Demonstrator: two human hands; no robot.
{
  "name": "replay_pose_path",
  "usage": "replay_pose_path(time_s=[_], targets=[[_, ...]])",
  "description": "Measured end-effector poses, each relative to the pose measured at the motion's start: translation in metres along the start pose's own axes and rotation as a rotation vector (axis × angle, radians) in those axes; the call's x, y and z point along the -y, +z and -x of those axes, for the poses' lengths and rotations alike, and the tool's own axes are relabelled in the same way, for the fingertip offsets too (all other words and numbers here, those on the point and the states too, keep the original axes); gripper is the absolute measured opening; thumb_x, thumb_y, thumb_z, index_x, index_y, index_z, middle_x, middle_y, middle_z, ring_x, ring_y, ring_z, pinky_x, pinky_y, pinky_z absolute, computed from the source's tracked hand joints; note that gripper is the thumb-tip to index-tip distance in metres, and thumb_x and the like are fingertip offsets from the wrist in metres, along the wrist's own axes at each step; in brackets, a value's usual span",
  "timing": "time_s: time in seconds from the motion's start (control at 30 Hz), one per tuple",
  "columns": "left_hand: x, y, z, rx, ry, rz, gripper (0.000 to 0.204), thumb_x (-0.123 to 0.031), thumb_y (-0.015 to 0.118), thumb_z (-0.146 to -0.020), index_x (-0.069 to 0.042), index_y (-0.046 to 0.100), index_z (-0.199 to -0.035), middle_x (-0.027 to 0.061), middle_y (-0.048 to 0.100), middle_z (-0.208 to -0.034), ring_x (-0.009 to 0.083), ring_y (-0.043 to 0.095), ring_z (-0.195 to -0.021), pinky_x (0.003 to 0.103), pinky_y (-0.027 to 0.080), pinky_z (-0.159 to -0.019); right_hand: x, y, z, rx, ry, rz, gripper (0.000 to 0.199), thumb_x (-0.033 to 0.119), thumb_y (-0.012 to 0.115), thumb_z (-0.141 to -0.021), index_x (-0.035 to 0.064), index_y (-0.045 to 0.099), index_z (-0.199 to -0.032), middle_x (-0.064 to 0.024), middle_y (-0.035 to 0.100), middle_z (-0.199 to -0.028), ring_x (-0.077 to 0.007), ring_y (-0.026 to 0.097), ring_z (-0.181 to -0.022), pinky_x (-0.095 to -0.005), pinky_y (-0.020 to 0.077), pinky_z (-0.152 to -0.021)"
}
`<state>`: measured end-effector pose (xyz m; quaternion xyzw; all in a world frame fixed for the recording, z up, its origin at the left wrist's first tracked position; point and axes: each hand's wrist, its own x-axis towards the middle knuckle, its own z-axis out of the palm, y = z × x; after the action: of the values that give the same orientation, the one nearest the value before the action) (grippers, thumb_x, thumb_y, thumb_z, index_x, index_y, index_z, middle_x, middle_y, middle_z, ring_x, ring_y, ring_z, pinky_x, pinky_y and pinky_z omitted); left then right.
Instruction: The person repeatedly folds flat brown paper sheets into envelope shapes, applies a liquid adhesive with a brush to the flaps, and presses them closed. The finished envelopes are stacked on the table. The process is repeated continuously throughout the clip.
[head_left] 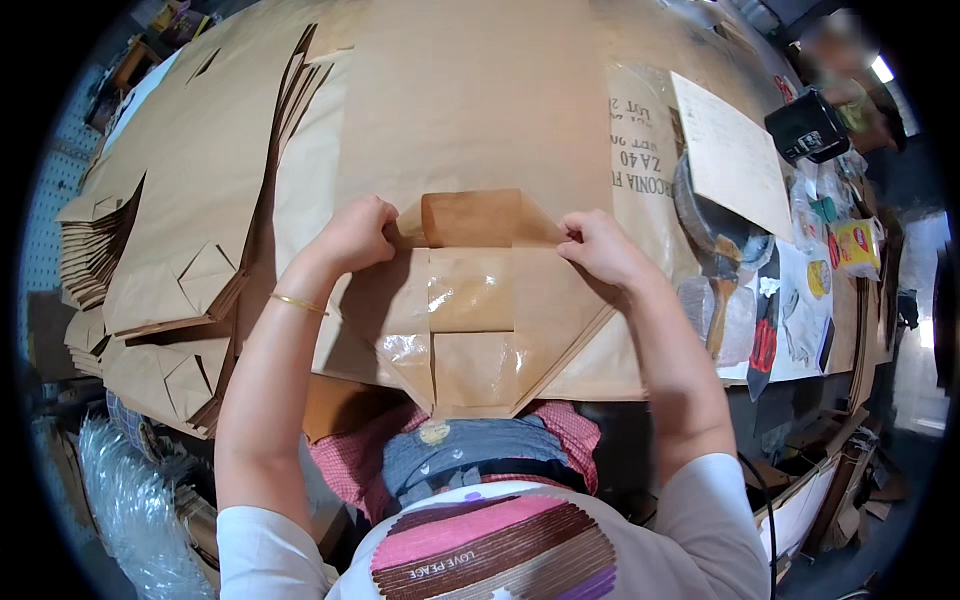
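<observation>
A large brown paper bag [470, 120] lies flat in front of me, its near end opened out into a folded, angular bottom. My left hand [355, 235] pinches the left corner of the raised flap [470, 215]. The right corner of that same flap is between the fingers of my right hand [600, 245]. Both hands are closed, at about the same height, one on each side. Wet-looking glossy patches [470, 290], perhaps glue, shine on the panel nearer me and on the lower left fold.
Stacks of brown paper bags [190, 210] cover the left side. To the right are a bowl [692, 205] partly under a white sheet [730, 150], a brush [722, 290] and a red-handled tool [763, 345]. A person [870, 105] is beside a black container [808, 127]. Clear plastic [125, 490] hangs lower left.
</observation>
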<state>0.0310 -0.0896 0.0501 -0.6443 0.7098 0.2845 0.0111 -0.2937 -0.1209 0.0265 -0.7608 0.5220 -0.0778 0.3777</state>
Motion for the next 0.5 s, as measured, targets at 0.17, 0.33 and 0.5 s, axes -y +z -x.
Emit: replay_pose_path(time_s=[0.17, 0.33, 0.5], targets=[[0.011, 0.047, 0.043, -0.46, 0.413, -0.289, 0.015, -0.002, 0.065, -0.068, -0.004, 0.066, -0.082, 0.0133, 0.067, -0.096, 0.0282, 0.064, -0.084, 0.038, 0.052, -0.069, -0.009, 0.019, 0.04, -0.336, -0.622, 0.502, 0.023, 0.007, 0.059, -0.071, 0.0017, 0.065, -0.092, -0.0087, 0.057, -0.08, -0.0257, 0.057, -0.075, -0.0389, 0.0507, -0.064], [-0.002, 0.07, 0.09, -0.448, 0.405, -0.451, 0.043, -0.002, 0.056, -0.075, -0.001, 0.059, -0.118, 0.0157, 0.055, -0.128, 0.0294, 0.051, -0.121, 0.041, 0.042, -0.101, 0.017, 0.024, 0.077, -0.17, -0.625, 0.591, 0.039, 0.005, 0.052, -0.075, -0.0017, 0.059, -0.112, -0.0119, 0.061, -0.107, -0.0292, 0.059, -0.098, -0.0379, 0.0536, -0.077], [-0.017, 0.064, 0.111, -0.263, 0.509, -0.397, 0.051, 0.001, 0.054, -0.075, 0.0, 0.054, -0.126, 0.0154, 0.047, -0.141, 0.0343, 0.037, -0.135, 0.045, 0.029, -0.113, 0.018, 0.037, 0.1, -0.032, -0.598, 0.498, 0.056, -0.005, 0.051, -0.072, -0.004, 0.05, -0.128, -0.0202, 0.053, -0.129, -0.0356, 0.051, -0.121, -0.04, 0.0451, -0.099]])
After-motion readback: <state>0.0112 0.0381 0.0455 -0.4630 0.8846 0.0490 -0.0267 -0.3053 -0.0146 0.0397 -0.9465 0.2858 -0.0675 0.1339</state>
